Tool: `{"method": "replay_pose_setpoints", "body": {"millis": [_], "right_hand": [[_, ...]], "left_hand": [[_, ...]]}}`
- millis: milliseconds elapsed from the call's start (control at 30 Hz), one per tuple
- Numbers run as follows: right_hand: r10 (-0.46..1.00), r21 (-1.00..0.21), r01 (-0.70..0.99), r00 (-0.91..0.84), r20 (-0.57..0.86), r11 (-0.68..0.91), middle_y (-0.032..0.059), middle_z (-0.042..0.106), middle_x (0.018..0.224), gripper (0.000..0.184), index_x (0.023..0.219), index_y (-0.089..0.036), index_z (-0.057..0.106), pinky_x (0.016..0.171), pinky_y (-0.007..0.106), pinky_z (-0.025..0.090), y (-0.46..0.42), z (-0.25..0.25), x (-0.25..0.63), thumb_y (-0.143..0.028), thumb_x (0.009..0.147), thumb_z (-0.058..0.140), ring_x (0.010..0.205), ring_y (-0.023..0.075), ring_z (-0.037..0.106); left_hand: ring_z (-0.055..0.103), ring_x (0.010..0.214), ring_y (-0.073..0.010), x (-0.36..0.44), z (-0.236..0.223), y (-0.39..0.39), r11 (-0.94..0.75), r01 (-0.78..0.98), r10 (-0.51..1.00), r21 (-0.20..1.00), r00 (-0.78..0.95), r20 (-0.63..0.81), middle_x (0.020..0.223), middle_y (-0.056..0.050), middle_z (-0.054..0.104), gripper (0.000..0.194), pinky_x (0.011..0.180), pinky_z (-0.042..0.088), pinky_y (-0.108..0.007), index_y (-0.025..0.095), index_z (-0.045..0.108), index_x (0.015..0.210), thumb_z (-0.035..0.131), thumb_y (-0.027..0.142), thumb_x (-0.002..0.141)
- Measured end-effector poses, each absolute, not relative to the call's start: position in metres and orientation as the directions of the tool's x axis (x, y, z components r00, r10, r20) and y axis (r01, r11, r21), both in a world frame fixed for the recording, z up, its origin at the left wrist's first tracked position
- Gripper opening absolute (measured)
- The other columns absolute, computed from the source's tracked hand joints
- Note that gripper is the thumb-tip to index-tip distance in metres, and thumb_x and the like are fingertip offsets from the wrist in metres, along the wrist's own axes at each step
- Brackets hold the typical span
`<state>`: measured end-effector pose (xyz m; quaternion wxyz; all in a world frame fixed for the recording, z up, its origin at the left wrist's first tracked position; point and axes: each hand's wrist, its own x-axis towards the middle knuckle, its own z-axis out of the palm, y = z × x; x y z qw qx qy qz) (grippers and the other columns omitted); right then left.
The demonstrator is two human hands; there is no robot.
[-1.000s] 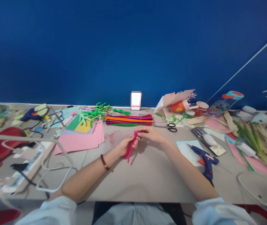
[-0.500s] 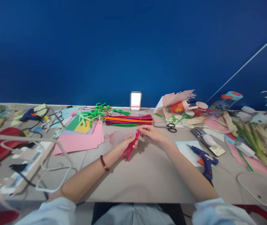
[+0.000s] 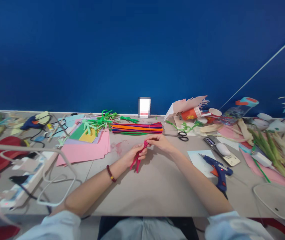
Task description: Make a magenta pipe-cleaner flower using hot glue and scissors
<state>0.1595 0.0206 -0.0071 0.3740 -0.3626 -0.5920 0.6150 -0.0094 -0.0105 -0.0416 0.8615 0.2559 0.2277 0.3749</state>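
Above the middle of the table my left hand point(image 3: 136, 154) is closed around a bunch of pink pipe cleaners point(image 3: 138, 164). Their loose ends hang below the fingers, and their bunched top shows above the thumb. My right hand point(image 3: 158, 142) pinches that top from the other side, thumb and fingertips together. Just beyond both hands lies a tied bundle of pipe cleaners point(image 3: 137, 128) in orange, purple and red, with green ones at its near side. Black-handled scissors point(image 3: 182, 136) rest to the right of the bundle.
On the right, a blue glue gun point(image 3: 219, 170) lies partly on pale blue paper, near a phone point(image 3: 211, 142). Pink paper sheets point(image 3: 82, 154) and green pipe-cleaner shapes point(image 3: 104, 117) lie to the left. A power strip point(image 3: 29, 178) with cables sits front left. A blue wall stands behind.
Both hands stay at nearly the same spot. The top of the pink bunch has shifted slightly left and down, with the right fingertips still on it.
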Motion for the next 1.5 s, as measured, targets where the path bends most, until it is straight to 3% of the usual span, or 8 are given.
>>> {"method": "replay_pose_setpoints", "body": {"millis": [333,933,1067,1267,1500], "right_hand": [[0.805,-0.999,-0.012,-0.592,-0.022,-0.037,0.0047,0.069,0.085,0.031,0.095,-0.017,0.071,0.072,0.028,0.045,0.024,-0.008,0.167,-0.035,0.069,0.073,0.075,0.0137,0.059],[0.824,-0.992,-0.057,-0.563,-0.063,-0.115,0.0053,0.069,0.078,0.027,0.087,-0.015,0.072,0.071,0.029,0.046,0.02,-0.02,0.159,-0.036,0.07,0.072,0.071,0.0143,0.059],[0.829,-0.998,0.007,-0.556,-0.057,-0.064,0.0056,0.07,0.082,0.026,0.087,-0.015,0.072,0.074,0.03,0.046,0.019,-0.01,0.16,-0.034,0.07,0.071,0.074,0.0149,0.061],[0.896,-1.0,0.008,-0.443,0.014,0.02,0.005,0.069,0.09,0.03,0.092,-0.018,0.069,0.08,0.031,0.047,0.018,0.011,0.162,-0.03,0.065,0.075,0.084,0.0167,0.063],[0.92,-0.97,0.038,-0.329,0.215,0.24,0.0051,0.068,0.085,0.016,0.08,-0.018,0.068,0.077,0.031,0.048,0.009,0.017,0.155,-0.031,0.071,0.07,0.081,0.0174,0.063]], "left_hand": [[0.02,0.043,-0.0043,-0.014,-0.047,-0.011,0.636,-0.529,0.719,0.562,0.67,-0.183,0.053,0.006,0.029,0.013,0.037,0.019,-0.013,0.011,0.056,0.084,0.06,0.023,0.08],[0.015,0.042,-0.0034,-0.013,-0.052,-0.01,0.553,-0.433,0.765,0.711,0.603,-0.227,0.049,0.008,0.028,0.028,0.038,0.013,-0.017,0.011,0.056,0.077,0.068,0.036,0.074],[0.016,0.041,-0.0033,-0.01,-0.045,-0.011,0.522,-0.438,0.777,0.732,0.597,-0.198,0.049,0.008,0.03,0.031,0.038,0.014,-0.018,0.013,0.055,0.076,0.07,0.039,0.072],[0.039,0.046,-0.0059,-0.012,-0.035,-0.006,0.253,-0.388,0.916,0.886,0.39,-0.091,0.057,0.003,0.048,0.032,0.045,0.027,-0.019,0.014,0.057,0.075,0.072,0.042,0.069],[0.044,0.058,-0.0096,-0.018,-0.03,0.001,0.013,-0.24,0.956,0.971,0.287,0.058,0.061,0.001,0.053,0.031,0.057,0.033,-0.023,0.015,0.067,0.08,0.069,0.044,0.071]]}}
